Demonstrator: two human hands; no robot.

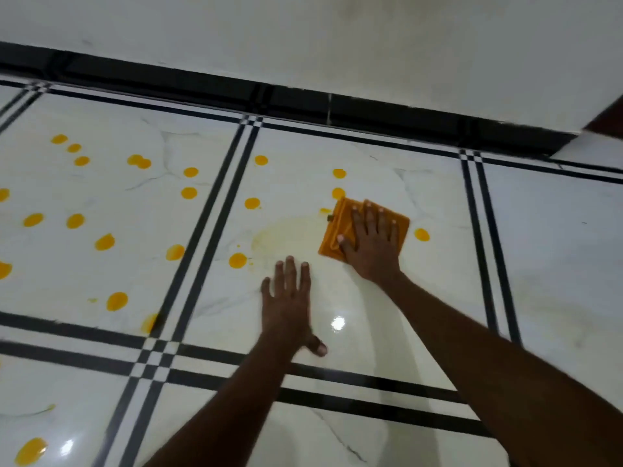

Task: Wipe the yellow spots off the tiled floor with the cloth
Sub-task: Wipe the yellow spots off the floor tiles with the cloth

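A folded orange cloth (340,227) lies flat on the white tiled floor (371,332), pressed down by my right hand (372,244) with its fingers spread over it. My left hand (290,305) rests flat on the same tile, empty, a little nearer to me and to the left. A pale yellow smear (286,230) spreads left of the cloth. Yellow spots sit around the cloth: one to its right (421,234), two above it (338,173), one below left (238,260). Several more yellow spots (104,242) dot the left tile.
Black double stripes (209,230) border each tile. A black skirting (303,99) runs along the base of the white wall (337,38) at the far side. A dark brown edge (606,119) shows at the far right.
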